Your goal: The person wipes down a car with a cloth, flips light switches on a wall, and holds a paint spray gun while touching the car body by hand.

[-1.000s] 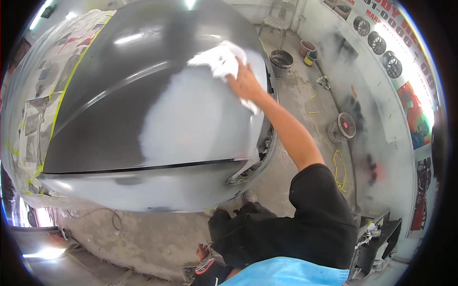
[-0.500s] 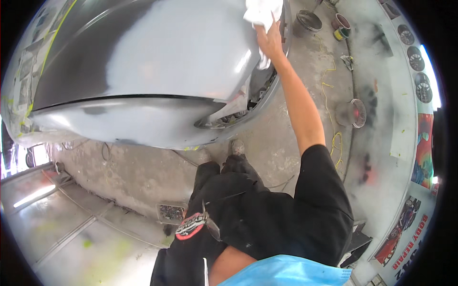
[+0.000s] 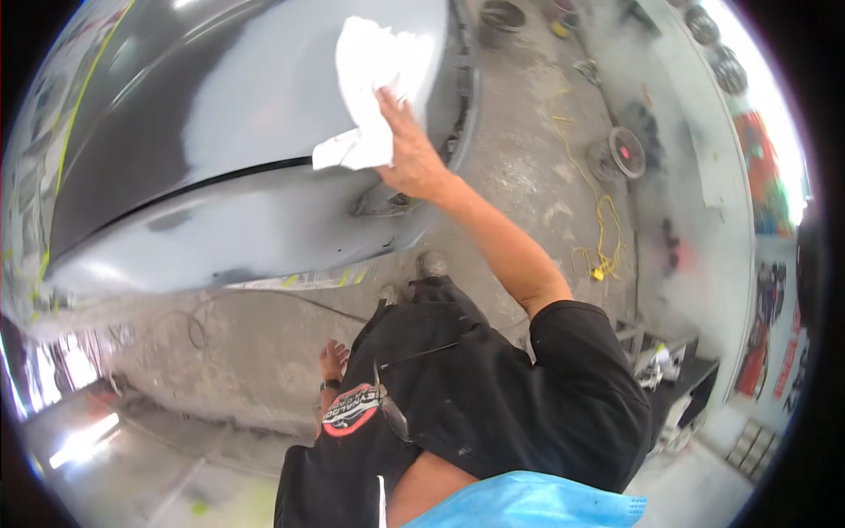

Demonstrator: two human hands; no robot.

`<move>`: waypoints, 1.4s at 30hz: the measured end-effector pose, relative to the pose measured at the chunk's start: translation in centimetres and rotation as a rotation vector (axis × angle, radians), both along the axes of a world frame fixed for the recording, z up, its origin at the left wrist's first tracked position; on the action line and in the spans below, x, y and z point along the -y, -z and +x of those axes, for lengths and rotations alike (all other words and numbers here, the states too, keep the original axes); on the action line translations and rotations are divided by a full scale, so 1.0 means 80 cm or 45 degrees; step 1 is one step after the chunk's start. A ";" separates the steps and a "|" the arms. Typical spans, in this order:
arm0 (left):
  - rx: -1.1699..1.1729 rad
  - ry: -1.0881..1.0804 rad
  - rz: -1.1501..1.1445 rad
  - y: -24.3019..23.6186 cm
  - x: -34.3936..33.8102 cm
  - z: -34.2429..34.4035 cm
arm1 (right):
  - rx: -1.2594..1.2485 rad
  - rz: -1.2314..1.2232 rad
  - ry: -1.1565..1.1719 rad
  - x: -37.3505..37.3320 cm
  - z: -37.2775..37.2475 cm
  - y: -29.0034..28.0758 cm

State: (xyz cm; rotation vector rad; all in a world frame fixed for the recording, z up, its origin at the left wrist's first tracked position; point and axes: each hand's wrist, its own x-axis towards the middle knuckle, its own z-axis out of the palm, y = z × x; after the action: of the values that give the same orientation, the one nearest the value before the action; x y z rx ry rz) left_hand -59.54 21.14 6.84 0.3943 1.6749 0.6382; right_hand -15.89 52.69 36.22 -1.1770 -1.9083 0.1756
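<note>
My right hand (image 3: 409, 150) presses a crumpled white cloth (image 3: 370, 79) against the grey panel near the car's rounded corner, fingers over the cloth. The panel (image 3: 238, 106) has a pale grey patch beside darker paint, with a dark seam crossing below. Its left side is covered in newspaper edged with yellow-green tape (image 3: 84, 97). My left hand (image 3: 332, 359) hangs low beside my dark trousers, fingers slightly curled and apart, with nothing visible in it.
Buckets (image 3: 502, 19) stand behind the car's right side, and another (image 3: 627, 151) sits by the wall. A yellow cord (image 3: 607, 260) and dark hose lie on the concrete floor. A cluttered black stand (image 3: 682, 387) is at right, below a poster-covered wall (image 3: 713, 176).
From half a second ago, my right hand and the cloth have moved left and down across the panel. My left hand shows more clearly beside my trousers.
</note>
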 end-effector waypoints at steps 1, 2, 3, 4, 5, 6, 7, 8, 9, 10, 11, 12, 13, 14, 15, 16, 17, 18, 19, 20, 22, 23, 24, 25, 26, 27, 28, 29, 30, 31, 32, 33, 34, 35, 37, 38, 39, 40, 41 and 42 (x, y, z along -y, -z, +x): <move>0.005 0.028 -0.024 0.014 0.003 -0.011 | 0.013 -0.035 0.002 0.012 -0.004 -0.001; 0.007 0.054 -0.050 0.030 0.010 -0.025 | 0.008 -0.105 -0.011 0.025 -0.003 0.002; 0.013 0.108 -0.055 0.057 0.021 -0.043 | -0.006 -0.178 -0.025 0.039 -0.001 0.002; 0.016 0.166 -0.045 0.080 0.035 -0.057 | -0.013 -0.109 0.055 0.052 -0.012 -0.004; 0.017 0.220 -0.039 0.100 0.046 -0.075 | -0.009 -0.106 0.067 0.070 -0.016 -0.007; 0.021 0.232 -0.036 0.108 0.046 -0.082 | -0.279 -0.307 0.089 0.092 -0.009 -0.002; -0.030 0.356 -0.009 0.117 0.042 -0.087 | -0.535 -0.503 0.125 0.114 -0.001 -0.001; -0.096 0.470 0.014 0.118 0.041 -0.091 | -0.642 -0.505 0.238 0.138 0.020 0.016; -0.092 0.548 -0.010 0.114 0.018 -0.092 | -0.765 -0.511 0.420 0.186 0.065 0.061; -0.101 0.502 0.032 0.111 0.032 -0.102 | -0.882 -0.600 0.533 0.200 0.064 0.054; -0.074 0.533 0.071 0.095 0.021 -0.093 | -1.027 -0.680 0.725 0.228 0.079 0.053; -0.035 0.582 0.111 0.072 0.003 -0.079 | -1.191 -0.741 0.918 0.257 0.097 0.052; 0.024 0.664 0.162 0.040 -0.025 -0.054 | -1.655 -0.586 0.898 0.284 0.118 0.063; 0.098 0.797 0.203 -0.001 -0.061 -0.017 | -1.669 -0.544 0.980 0.316 0.131 0.058; 0.154 0.896 0.260 -0.040 -0.084 0.012 | -1.849 -0.491 0.907 0.332 0.134 0.043; 0.202 1.004 0.324 -0.072 -0.109 0.038 | -2.024 -0.423 0.824 0.346 0.133 0.031; 0.183 1.158 0.391 -0.091 -0.131 0.064 | -2.028 -0.386 0.839 0.351 0.121 0.026; 0.182 1.339 0.453 -0.117 -0.151 0.098 | -2.088 -0.390 0.839 0.359 0.104 0.022; 0.211 1.411 0.460 -0.139 -0.167 0.127 | -2.148 -0.382 0.845 0.369 0.083 0.015; 0.357 1.541 0.496 -0.158 -0.182 0.167 | -2.224 -0.433 0.745 0.380 0.060 -0.001; 0.573 1.774 0.531 -0.186 -0.183 0.228 | -2.355 -0.461 0.661 0.375 0.011 -0.023; 0.622 1.746 0.665 -0.196 -0.179 0.249 | -2.361 -0.489 0.524 0.374 0.001 -0.015; 0.683 1.704 0.792 -0.207 -0.176 0.272 | -2.362 -0.362 0.329 0.371 -0.007 -0.008; 0.751 1.801 0.798 -0.218 -0.177 0.296 | -2.417 -0.370 0.292 0.374 -0.009 -0.012; 0.773 1.968 0.646 -0.229 -0.178 0.312 | -2.479 -0.345 0.242 0.380 -0.007 -0.013; 0.777 2.126 0.489 -0.243 -0.177 0.329 | -2.468 -0.257 0.292 0.401 0.001 -0.018; 0.704 2.101 0.601 -0.259 -0.164 0.332 | -2.332 -0.330 0.472 0.413 -0.002 -0.015; 0.710 2.153 0.606 -0.259 -0.158 0.333 | -2.197 -0.408 0.645 0.424 -0.004 -0.010; 0.710 2.118 0.532 -0.260 -0.154 0.337 | -2.065 -0.442 0.773 0.441 0.010 0.023; 0.712 2.078 0.452 -0.263 -0.144 0.345 | -2.071 -0.397 0.799 0.465 0.019 0.053; 0.748 2.088 0.446 -0.280 -0.133 0.357 | -2.080 -0.524 0.887 0.492 0.029 0.084; 0.752 2.113 0.456 -0.282 -0.127 0.369 | -2.077 -0.669 0.957 0.512 0.039 0.092; 0.730 2.146 0.460 -0.279 -0.121 0.380 | -2.082 -0.641 0.966 0.530 0.039 0.103; 0.707 2.172 0.463 -0.272 -0.117 0.392 | -2.067 -0.701 0.943 0.542 0.030 0.112; 0.739 2.343 0.443 -0.259 -0.108 0.422 | -1.934 -0.693 0.991 0.564 0.010 0.128; 0.811 2.379 0.364 -0.268 -0.092 0.436 | -1.846 -0.708 1.104 0.574 0.022 0.146; 0.887 2.431 0.278 -0.274 -0.078 0.457 | -1.761 -0.708 1.231 0.591 0.038 0.164; 0.860 2.469 0.272 -0.239 -0.079 0.469 | -1.697 -0.616 1.368 0.612 0.068 0.166; 0.852 2.482 0.266 -0.237 -0.072 0.486 | -1.644 -0.511 1.524 0.652 0.108 0.167; 0.833 2.523 0.195 -0.239 -0.064 0.501 | -1.483 -0.593 1.837 0.697 0.145 0.121</move>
State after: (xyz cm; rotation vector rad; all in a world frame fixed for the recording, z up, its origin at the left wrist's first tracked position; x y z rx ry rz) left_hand -19.43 26.27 25.98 1.4242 0.0911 -0.5928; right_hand -4.31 -3.06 26.54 -1.8588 0.1825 0.3783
